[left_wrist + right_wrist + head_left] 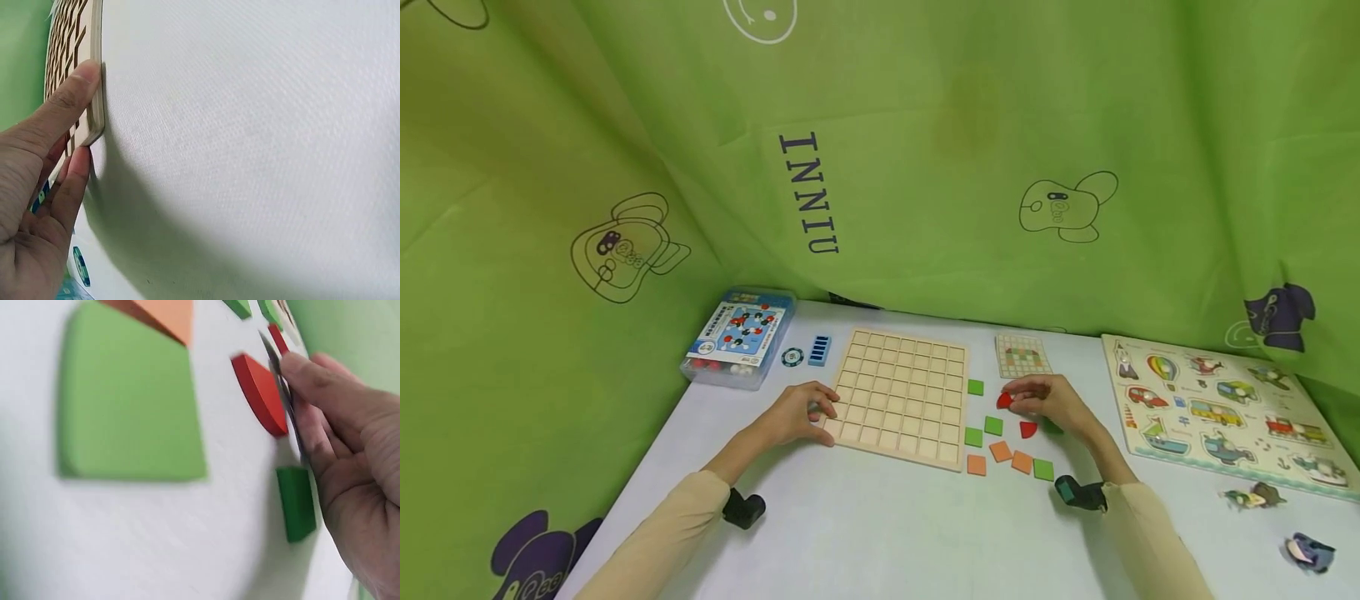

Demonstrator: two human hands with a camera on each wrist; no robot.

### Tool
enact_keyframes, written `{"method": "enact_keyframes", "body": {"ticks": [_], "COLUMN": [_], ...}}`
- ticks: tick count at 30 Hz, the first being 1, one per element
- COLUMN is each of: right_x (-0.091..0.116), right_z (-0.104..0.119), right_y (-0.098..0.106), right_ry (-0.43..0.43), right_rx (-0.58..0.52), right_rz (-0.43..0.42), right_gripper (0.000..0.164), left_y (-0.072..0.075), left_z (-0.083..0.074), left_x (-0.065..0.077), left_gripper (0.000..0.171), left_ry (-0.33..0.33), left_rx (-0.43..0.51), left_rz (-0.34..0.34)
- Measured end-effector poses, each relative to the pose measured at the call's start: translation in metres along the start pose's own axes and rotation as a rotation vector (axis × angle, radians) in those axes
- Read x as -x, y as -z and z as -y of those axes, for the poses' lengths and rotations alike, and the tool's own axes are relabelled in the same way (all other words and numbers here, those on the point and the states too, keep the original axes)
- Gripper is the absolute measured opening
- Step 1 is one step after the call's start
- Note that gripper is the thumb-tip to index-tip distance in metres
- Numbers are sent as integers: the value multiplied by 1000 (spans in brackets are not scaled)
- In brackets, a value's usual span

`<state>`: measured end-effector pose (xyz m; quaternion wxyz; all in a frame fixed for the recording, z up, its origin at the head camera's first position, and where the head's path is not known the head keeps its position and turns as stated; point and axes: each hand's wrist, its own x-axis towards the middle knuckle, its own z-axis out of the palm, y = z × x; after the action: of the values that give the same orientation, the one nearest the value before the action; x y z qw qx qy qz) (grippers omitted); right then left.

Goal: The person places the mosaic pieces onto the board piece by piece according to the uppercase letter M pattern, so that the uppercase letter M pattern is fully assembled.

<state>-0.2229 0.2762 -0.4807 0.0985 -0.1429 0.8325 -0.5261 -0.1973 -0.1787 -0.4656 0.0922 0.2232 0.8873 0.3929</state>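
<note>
A wooden grid board [895, 396] lies flat on the table. My left hand [797, 414] holds its near left corner, thumb on the front edge and fingers along the left side; the left wrist view shows the thumb [87, 72] against the board's edge [95, 119]. My right hand [1056, 404] pinches a thin pattern card [1024, 357], which shows edge-on in the right wrist view. Below that hand are two red quarter-circle pieces [1027, 429]. A dark green piece [295, 503] is partly hidden by the hand in the head view.
Green squares [993, 426] and orange squares [1022, 462] lie right of the board. A picture puzzle board [1225, 408] and two small figures [1310, 552] are at far right. At back left stand a plastic box [741, 337], a round chip [792, 357] and a blue block [820, 351].
</note>
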Motion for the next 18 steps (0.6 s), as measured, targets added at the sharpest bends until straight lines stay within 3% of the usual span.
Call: {"method": "enact_keyframes", "body": {"ticks": [8, 18], "right_x": [6, -19], "right_z": [9, 31], "right_y": [-20, -59], "right_ry": [-8, -64], "right_rx": [-23, -150], "right_rz": [-222, -279], "right_gripper": [32, 34], "left_y": [1, 2], "left_z": [-6, -9], "left_x": [-1, -2], "left_gripper": [29, 29], "left_ry": [27, 29], "left_rx": [-29, -96], "left_rz": [-3, -8]}}
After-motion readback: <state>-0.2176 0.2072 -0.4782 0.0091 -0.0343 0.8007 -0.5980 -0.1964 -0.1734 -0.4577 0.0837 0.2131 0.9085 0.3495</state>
